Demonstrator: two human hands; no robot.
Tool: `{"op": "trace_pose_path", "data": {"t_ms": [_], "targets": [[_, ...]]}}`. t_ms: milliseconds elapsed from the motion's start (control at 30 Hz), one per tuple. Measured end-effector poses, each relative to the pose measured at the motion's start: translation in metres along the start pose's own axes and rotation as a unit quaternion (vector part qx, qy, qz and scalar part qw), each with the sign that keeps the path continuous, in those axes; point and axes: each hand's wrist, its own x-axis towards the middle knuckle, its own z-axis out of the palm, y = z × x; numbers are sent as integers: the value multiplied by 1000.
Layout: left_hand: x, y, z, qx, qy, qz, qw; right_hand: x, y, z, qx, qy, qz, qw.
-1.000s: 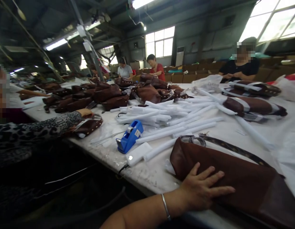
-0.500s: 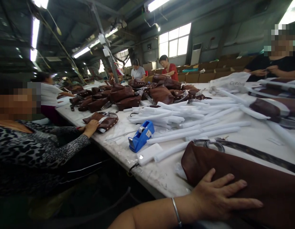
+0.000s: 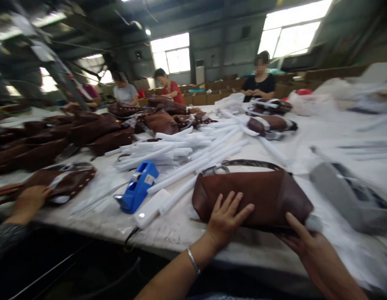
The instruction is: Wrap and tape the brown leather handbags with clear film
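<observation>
A brown leather handbag lies on its side at the front of the white table, its dark strap looped behind it. My left hand, with a silver bangle at the wrist, rests on the bag's left half, fingers spread flat on the leather. At the bag's lower right corner is my right hand; its thumb presses the front while the other fingers go under the edge. Something pale and clear sticks out beside that corner.
A blue tape dispenser and a white corded box stand left of the bag. Behind them lie white wrapped strips and piled brown bags. A grey object sits right. A co-worker's hand touches another bag.
The view has swung to the right, so the whole handbag and the grey object now show. My right hand has come into view at the bag's corner; my left hand stays on the bag.
</observation>
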Motion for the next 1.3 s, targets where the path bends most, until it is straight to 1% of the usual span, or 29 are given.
{"op": "trace_pose_path", "data": {"t_ms": [33, 67, 133, 167, 200, 233, 267, 333, 367, 400, 433, 467, 500, 567, 700, 800, 900, 933, 967, 1000, 1033, 1067, 1100, 1133, 1167, 1200, 1233, 1267, 1300], "targets": [[1, -1, 0, -19, 1, -5, 1000, -1, -1, -2, 3, -3, 19, 1000], [3, -3, -1, -36, 6, -8, 999, -1, -3, -6, -15, -19, 32, 999], [5, -10, -3, -63, 16, -15, 998, 5, -11, -21, -91, -85, 26, 992], [6, -13, -4, -71, 22, -15, 997, 9, -15, -32, -159, -110, 0, 981], [6, -15, -4, -77, 25, -13, 997, 15, -20, -47, -242, -116, -45, 962], [6, -17, -4, -80, 27, -9, 996, 21, -24, -62, -332, -97, -102, 933], [6, -18, -3, -82, 26, -5, 996, 28, -26, -78, -421, -63, -162, 890], [5, -18, -2, -83, 21, -1, 996, 45, -25, -107, -560, 1, -256, 788], [5, -18, -2, -82, 20, -2, 996, 55, -21, -119, -604, 13, -280, 746], [5, -17, -2, -81, 21, -3, 996, 64, -16, -128, -635, 10, -288, 717], [5, -17, -2, -80, 24, -4, 996, 72, -10, -135, -655, -1, -287, 699], [5, -16, -2, -80, 29, -4, 996, 79, -3, -140, -666, -12, -285, 689], [6, -16, -2, -79, 33, -5, 996, 85, 3, -143, -670, -18, -282, 686], [6, -16, -3, -78, 39, -4, 996, 93, 10, -145, -667, -21, -281, 690], [6, -17, -2, -78, 38, -2, 996, 98, 7, -143, -647, 2, -292, 704], [6, -16, -2, -79, 38, -5, 996, 93, -2, -135, -622, 30, -304, 721], [7, -16, -3, -84, 44, -14, 995, 74, -11, -121, -596, 25, -319, 736], [7, -16, -3, -86, 47, -17, 995, 63, -14, -115, -583, 7, -315, 749], [7, -16, -3, -89, 51, -20, 995, 50, -18, -108, -566, -24, -300, 767], [7, -16, -3, -92, 55, -22, 994, 36, -23, -101, -545, -71, -273, 790], [8, -17, -3, -95, 62, -23, 993, 22, -29, -94, -520, -136, -229, 812], [8, -18, -4, -98, 71, -23, 992, 9, -34, -88, -492, -211, -174, 827], [9, -18, -5, -101, 80, -24, 991, -2, -39, -83, -464, -283, -114, 831], [10, -19, -6, -103, 88, -26, 990, -9, -43, -78, -441, -335, -63, 830], [11, -20, -7, -106, 94, -30, 989, -11, -44, -74, -429, -351, -37, 832], [12, -21, -7, -109, 100, -35, 988, -9, -43, -70, -430, -332, -40, 838], [13, -22, -8, -112, 104, -41, 987, -3, -38, -67, -444, -280, -73, 848], [14, -23, -9, -114, 108, -48, 986, 8, -31, -64, -465, -207, -124, 852], [15, -23, -9, -117, 112, -56, 985, 21, -22, -61, -492, -131, -177, 842]]}}
